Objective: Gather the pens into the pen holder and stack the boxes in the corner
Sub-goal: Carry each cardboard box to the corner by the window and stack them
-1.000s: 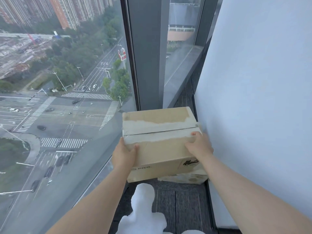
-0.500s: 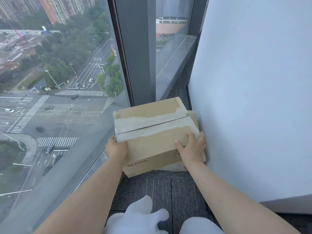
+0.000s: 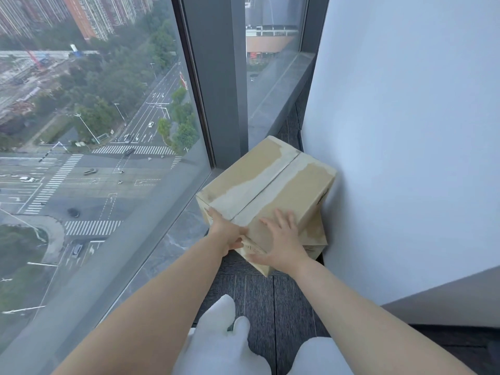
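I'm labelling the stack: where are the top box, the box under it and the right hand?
top box (image 3: 270, 185), head view, its upper face.
lower box (image 3: 318, 235), head view, its exposed right side.
right hand (image 3: 284, 239), head view, back of the hand.

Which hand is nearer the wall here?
Right. The right hand lies flat on the top box, on its wall side; the left hand grips the box's opposite edge, farther away.

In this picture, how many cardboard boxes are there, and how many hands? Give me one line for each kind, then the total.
Cardboard boxes: 2 (upper box, lower box partly hidden under it)
Hands: 2 (left hand, right hand)
Total: 4
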Demonstrator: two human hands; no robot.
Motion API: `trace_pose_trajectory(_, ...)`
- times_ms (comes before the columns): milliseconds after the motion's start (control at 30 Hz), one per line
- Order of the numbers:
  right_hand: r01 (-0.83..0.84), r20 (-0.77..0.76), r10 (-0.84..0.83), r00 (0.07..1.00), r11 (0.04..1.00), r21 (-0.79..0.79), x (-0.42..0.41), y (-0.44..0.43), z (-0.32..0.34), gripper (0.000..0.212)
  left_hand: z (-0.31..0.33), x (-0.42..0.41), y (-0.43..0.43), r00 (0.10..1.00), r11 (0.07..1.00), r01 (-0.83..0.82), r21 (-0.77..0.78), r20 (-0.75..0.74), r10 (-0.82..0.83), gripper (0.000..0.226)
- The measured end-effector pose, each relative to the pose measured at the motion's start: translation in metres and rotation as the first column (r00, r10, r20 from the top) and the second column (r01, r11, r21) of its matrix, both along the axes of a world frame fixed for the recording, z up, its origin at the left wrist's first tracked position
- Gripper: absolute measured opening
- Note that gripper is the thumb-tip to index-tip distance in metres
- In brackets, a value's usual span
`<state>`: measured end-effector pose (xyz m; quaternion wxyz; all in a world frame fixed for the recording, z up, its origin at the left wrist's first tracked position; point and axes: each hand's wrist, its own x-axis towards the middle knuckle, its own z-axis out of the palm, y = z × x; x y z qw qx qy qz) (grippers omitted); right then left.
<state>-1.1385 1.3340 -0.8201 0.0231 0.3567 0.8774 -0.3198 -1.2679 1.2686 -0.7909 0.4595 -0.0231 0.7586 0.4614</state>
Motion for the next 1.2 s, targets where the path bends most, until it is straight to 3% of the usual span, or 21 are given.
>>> trace_pose_trajectory(67, -0.036, 0.054, 0.032, 0.998, 0.997, 0.068, 0.005, 0.001, -0.001, 0.091, -0.008, 0.001, -0.001, 0.999, 1.0, -0.01, -0.015, -0.054, 0.009, 0.071)
trace_pose_trajectory(200, -0.061, 0.036, 0.058, 0.998, 0.996, 0.059, 0.013, 0.006, 0.002, 0.078, -0.017, -0.008, -0.008, 0.911, 0.999, -0.024, -0.039, -0.413, 0.005, 0.09)
trace_pose_trajectory(367, -0.063, -0.006, 0.063, 0.998, 0.998, 0.026, 0.033, 0.018, 0.007, 0.066, -0.029, -0.019, -0.015, 0.843, 0.999, -0.038, -0.035, -0.537, 0.014, 0.087)
trace_pose_trajectory(467, 0.045, -0.028, -0.044, 0.999, 0.998, 0.048, 0.045, 0.028, 0.008, 0.062, -0.034, -0.019, -0.014, 0.879, 0.999, 0.037, -0.003, -0.476, -0.034, 0.071)
trace_pose_trajectory(567, 0.373, -0.156, -0.347, 0.925, 0.909, 0.187, 0.053, 0.038, 0.004, 0.06, -0.032, -0.012, -0.006, 0.853, 0.984, 0.171, -0.055, -0.492, -0.176, 0.046)
trace_pose_trajectory(633, 0.602, -0.271, -0.569, 0.776, 0.797, 0.049, 0.054, 0.044, 0.002, 0.046, -0.031, -0.011, -0.001, 0.847, 0.975, 0.207, -0.077, -0.485, -0.218, 0.041)
trace_pose_trajectory(700, 0.684, -0.257, -0.681, 0.686, 0.724, -0.094, 0.052, 0.049, 0.002, 0.031, -0.029, -0.011, 0.004, 0.844, 0.97, 0.216, -0.114, -0.478, -0.244, 0.035)
trace_pose_trajectory(800, 0.64, -0.225, -0.623, 0.75, 0.768, 0.007, 0.051, 0.051, 0.001, 0.037, -0.032, -0.01, 0.009, 0.863, 0.969, 0.206, -0.134, -0.442, -0.244, 0.023)
trace_pose_trajectory(900, 0.594, -0.225, -0.567, 0.792, 0.801, 0.074, 0.051, 0.053, 0.002, 0.048, -0.033, -0.008, 0.012, 0.929, 0.99, 0.134, -0.032, -0.343, -0.137, 0.019)
trace_pose_trajectory(1200, 0.492, -0.127, -0.483, 0.866, 0.869, 0.054, 0.047, 0.061, 0.001, 0.049, -0.033, -0.005, 0.02, 0.966, 0.988, 0.12, 0.098, -0.24, -0.093, 0.035)
